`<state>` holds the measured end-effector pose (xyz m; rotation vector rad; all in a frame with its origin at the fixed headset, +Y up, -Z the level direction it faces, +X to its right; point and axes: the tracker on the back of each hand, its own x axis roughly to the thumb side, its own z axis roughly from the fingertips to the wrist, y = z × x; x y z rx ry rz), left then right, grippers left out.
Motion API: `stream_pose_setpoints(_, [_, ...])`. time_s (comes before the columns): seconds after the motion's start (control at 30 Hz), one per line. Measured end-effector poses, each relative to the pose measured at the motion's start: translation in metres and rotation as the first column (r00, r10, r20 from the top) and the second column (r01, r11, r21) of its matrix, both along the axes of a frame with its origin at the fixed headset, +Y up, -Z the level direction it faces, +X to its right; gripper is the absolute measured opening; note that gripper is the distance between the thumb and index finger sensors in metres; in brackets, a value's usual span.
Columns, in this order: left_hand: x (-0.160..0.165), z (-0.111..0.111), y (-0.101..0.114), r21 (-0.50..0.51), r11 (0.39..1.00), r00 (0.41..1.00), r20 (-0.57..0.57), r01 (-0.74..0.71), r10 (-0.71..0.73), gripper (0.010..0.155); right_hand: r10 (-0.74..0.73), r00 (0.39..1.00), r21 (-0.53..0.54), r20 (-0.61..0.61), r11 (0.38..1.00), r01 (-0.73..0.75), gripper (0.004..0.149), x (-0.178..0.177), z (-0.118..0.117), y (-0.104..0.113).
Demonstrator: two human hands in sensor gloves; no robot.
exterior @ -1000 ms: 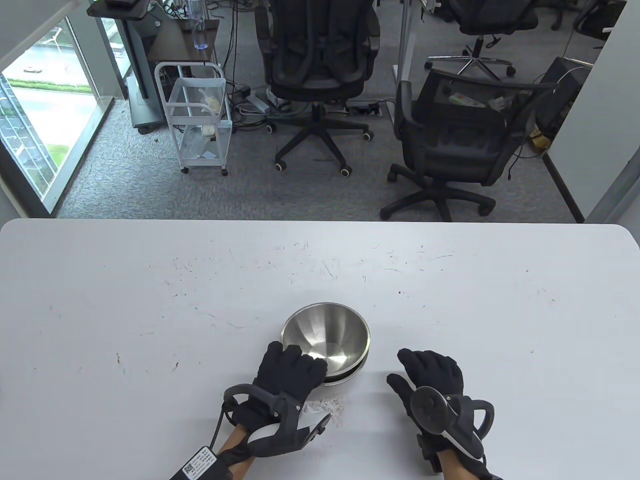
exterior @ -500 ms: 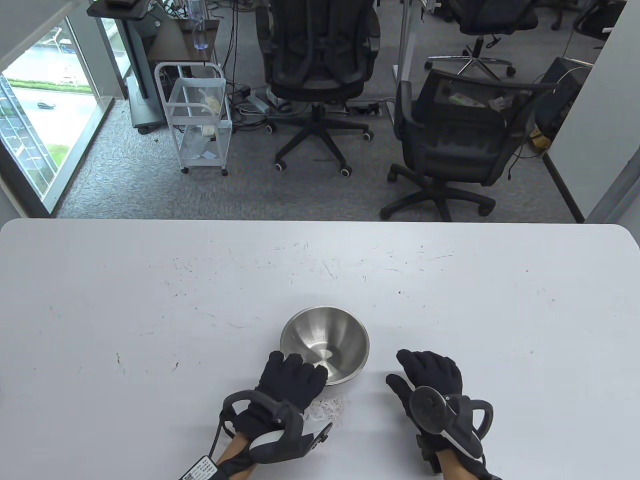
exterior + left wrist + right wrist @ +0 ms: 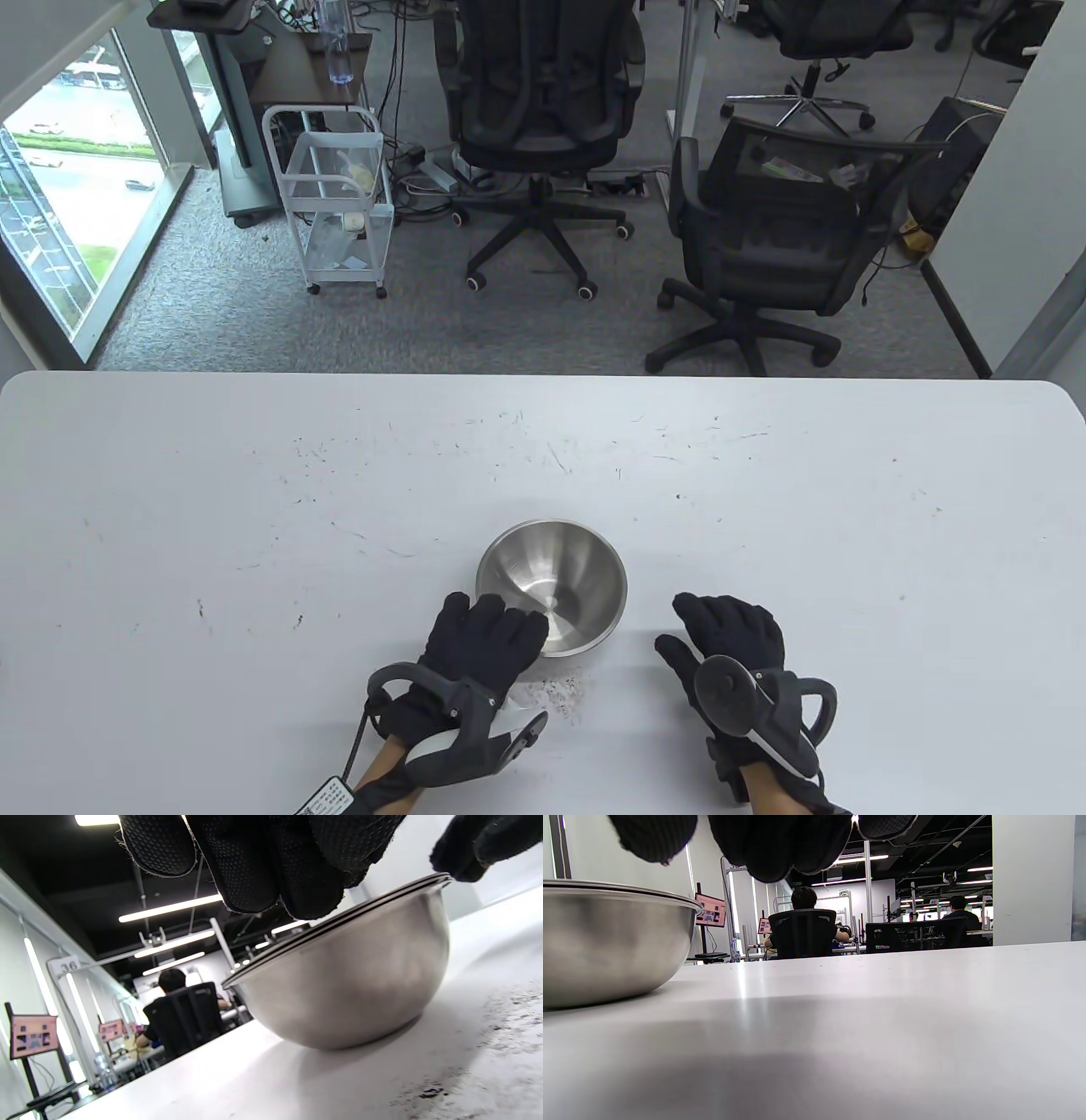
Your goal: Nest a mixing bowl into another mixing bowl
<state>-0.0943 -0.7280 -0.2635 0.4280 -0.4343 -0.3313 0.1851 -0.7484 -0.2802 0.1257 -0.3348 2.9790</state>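
Observation:
Two steel mixing bowls sit nested, one inside the other, near the front middle of the white table point(image 3: 254, 509). The inner bowl point(image 3: 551, 581) shows from above. In the left wrist view the outer bowl point(image 3: 352, 984) shows with two stacked rims level on each other. My left hand point(image 3: 501, 615) is at the bowls' near-left rim, its fingers point(image 3: 271, 870) hanging loosely over the rim with no clear hold on it. My right hand point(image 3: 721, 624) rests open on the table, apart from the bowls on their right. The outer bowl also shows at the left of the right wrist view point(image 3: 606, 942).
A patch of dark specks and scuffs point(image 3: 556, 692) marks the table just in front of the bowls. Office chairs point(image 3: 764, 246) and a white cart point(image 3: 339, 204) stand on the floor beyond the table's far edge.
The inner bowl, held tilted by my left hand a second ago, has dropped level into the outer bowl. My left hand has drawn slightly back and left. My right hand has not moved.

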Motion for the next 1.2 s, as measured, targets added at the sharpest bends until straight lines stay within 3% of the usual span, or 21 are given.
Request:
stream_pose_setpoints(0.57, [-0.077, 0.002, 0.008, 0.028, 0.988, 0.977, -0.147, -0.154, 0.157, 0.055, 0.037, 0.999, 0.041, -0.028, 0.999, -0.036, 0.058, -0.008, 0.004, 0.002])
stream_pose_setpoints(0.73, [-0.1, 0.003, 0.007, 0.049, 0.965, 0.945, -0.192, -0.259, 0.263, 0.056, 0.035, 0.999, 0.049, -0.032, 0.998, -0.034, 0.058, -0.008, 0.004, 0.002])
stream_pose_setpoints(1.2, [-0.108, 0.006, 0.001, 0.035, 0.945, 0.917, -0.23, -0.326, 0.325, 0.058, 0.04, 0.999, 0.052, -0.036, 0.998, -0.038, 0.058, -0.009, 0.004, 0.002])
